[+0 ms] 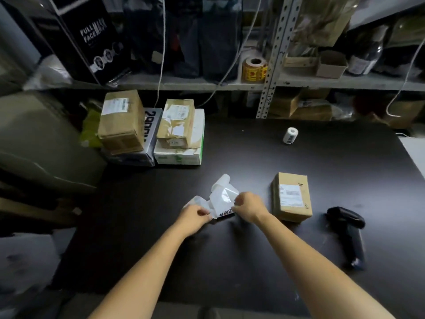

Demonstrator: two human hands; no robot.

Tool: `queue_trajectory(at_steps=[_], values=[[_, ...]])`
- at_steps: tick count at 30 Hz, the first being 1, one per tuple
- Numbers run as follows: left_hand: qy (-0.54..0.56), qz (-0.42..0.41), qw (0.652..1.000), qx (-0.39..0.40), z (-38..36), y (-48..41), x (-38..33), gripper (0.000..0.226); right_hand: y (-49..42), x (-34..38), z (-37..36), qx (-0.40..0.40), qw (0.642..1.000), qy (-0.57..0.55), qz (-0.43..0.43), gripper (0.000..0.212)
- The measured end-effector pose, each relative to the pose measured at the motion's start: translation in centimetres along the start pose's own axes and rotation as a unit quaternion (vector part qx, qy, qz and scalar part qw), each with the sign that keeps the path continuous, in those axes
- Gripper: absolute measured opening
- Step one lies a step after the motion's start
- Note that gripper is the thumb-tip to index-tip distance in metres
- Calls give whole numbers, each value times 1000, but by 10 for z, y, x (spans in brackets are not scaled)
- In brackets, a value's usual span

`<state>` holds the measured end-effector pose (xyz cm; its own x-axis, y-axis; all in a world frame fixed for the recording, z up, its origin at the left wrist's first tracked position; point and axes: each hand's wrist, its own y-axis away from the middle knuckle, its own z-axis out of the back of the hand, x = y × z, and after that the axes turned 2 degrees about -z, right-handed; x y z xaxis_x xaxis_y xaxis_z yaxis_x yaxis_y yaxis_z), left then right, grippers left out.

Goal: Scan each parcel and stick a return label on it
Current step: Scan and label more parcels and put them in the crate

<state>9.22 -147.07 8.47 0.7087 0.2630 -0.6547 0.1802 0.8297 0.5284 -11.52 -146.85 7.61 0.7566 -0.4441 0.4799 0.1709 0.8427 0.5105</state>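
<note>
- Parcel [291,196], brown box with white shipping slip on top, flat on counter [230,153], right of centre.
- Label strip [223,198], white with glossy backing, curled, held just above counter.
- Left hand [195,215] pinching strip's left end, fingers curled.
- Right hand [249,207] pinching strip's right edge, fingers curled, just left of parcel, not touching it.
- Scanner [347,229], black, lying on counter right of parcel, untouched.
- Stacked boxes [177,125] far left on counter; small label roll [290,135] well behind parcel.
</note>
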Motion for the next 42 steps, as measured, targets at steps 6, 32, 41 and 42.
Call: queue_trajectory(at_steps=[6, 32, 41, 42], values=[[44, -14, 999, 2, -23, -14, -2, 29, -10, -5, -16, 8, 990, -139, -22, 12], [187, -77, 977, -71, -11, -23, -37, 6, 10, 13, 38, -44, 920, -388, -41, 10], [243, -73, 966, -54, -16, -25, -39, 9, 13, 28, 28, -122, 976, -23, 179, 12], [249, -76, 964, -49, -16, -24, -39, 10, 13, 29, 26, -121, 974, -6, 190, 13]])
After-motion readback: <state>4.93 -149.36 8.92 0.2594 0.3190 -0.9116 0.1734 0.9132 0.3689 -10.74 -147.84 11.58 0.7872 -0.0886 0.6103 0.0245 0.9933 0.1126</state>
